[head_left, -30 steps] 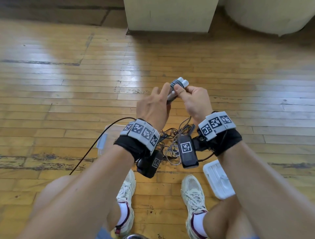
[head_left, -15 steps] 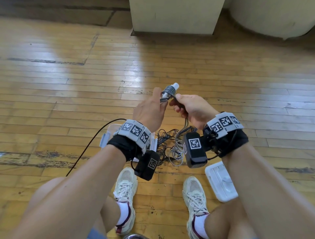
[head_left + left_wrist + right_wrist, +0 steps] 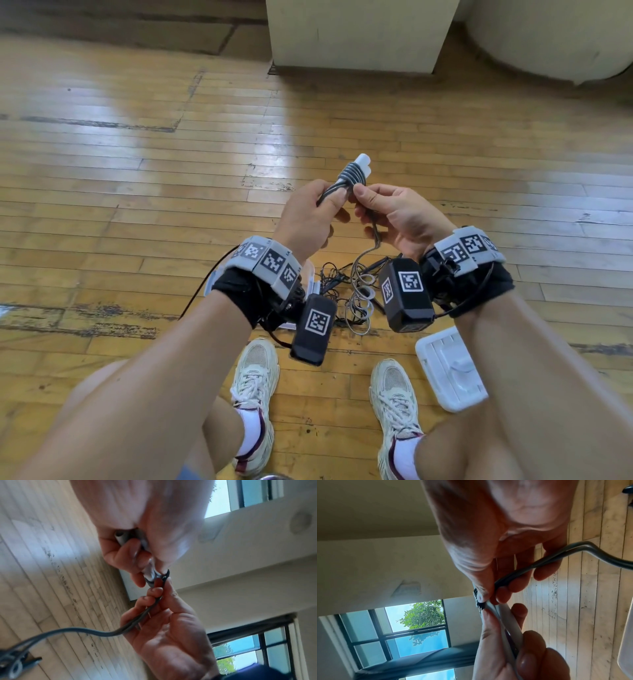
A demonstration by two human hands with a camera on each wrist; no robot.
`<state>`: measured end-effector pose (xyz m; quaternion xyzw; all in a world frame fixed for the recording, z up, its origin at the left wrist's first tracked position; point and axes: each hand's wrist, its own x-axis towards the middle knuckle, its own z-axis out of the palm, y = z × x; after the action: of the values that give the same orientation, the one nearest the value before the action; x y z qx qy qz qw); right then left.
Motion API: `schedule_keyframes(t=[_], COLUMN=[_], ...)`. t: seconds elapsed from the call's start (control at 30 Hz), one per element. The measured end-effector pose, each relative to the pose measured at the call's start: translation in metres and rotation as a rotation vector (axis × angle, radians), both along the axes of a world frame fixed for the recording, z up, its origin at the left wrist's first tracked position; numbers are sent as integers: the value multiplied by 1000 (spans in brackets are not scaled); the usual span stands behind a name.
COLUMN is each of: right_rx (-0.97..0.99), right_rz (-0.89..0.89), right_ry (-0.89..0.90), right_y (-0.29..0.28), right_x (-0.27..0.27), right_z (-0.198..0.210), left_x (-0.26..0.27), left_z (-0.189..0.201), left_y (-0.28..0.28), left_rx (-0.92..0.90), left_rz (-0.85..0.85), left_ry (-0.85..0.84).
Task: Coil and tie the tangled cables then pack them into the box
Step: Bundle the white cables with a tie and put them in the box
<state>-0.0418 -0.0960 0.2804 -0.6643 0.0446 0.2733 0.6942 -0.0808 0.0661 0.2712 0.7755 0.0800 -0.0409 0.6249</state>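
Two hands meet over the worn wooden plank floor (image 3: 137, 192), both on one bundle. The left hand (image 3: 305, 219) has its fingers (image 3: 120, 555) curled round a folded white cable bundle (image 3: 354, 173), which sticks up past the knuckles with grey cord wound in tight turns around its upper part. The right hand (image 3: 397, 219) pinches the loose grey cord (image 3: 375, 236) between thumb and fingertips just below the wraps, its other fingers (image 3: 518, 584) loosely bent along the cord. That cord hangs down to a tangled heap of black and grey cables (image 3: 352, 294) on the floor between the wrists. A clear plastic box (image 3: 313, 274) lies beside the heap, mostly hidden by the left wrist; a white plastic lid (image 3: 448, 370) lies by the right shoe.
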Motion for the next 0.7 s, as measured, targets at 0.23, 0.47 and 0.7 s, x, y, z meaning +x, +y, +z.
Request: schedule_keyframes(t=[0.23,0.47,0.7], right_rx=[-78,6,-79], right_rz=[-56,-98,-231], right_ry=[-12,-70,-95], right_y=[-1,-5,6], right_x=[1,0,-5], right_z=[-2,-3,-7], left_x=[-2,1,3], left_z=[9,13,7], left_y=[-3,1,-2], left_rx=[-416,-408,286], left_rz=[-14,-74,-94], left_ry=[133,214,-7])
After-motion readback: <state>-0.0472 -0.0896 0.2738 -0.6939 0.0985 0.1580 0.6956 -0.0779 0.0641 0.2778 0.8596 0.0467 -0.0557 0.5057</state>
